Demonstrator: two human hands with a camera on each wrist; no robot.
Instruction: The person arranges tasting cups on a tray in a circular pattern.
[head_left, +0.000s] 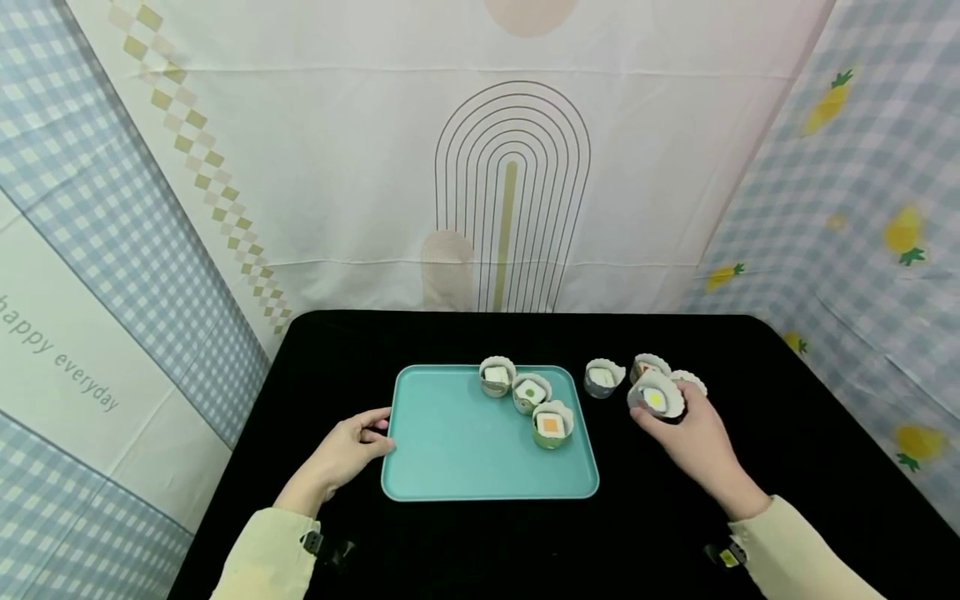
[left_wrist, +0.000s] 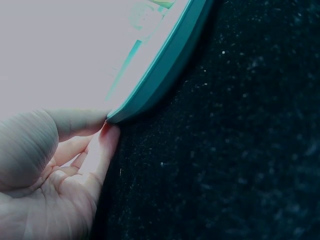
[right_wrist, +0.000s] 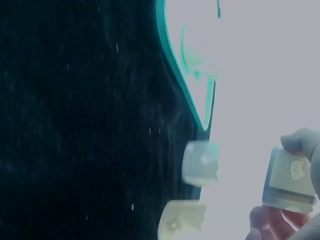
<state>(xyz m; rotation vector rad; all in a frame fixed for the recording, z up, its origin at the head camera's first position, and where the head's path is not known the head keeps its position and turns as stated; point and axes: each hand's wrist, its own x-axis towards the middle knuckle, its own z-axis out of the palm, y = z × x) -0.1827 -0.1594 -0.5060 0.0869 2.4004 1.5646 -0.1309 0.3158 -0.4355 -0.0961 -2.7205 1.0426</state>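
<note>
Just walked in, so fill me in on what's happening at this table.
A person is handling small scalloped cups beside a teal tray. Their left hand pinches the tray's left edge, while their right hand holds a cup with a yellow mark off to the tray's right. Three cups stand on the right part of the tray, one showing an orange square. Three others are off the tray, on its right, two of them partly hidden.
</note>
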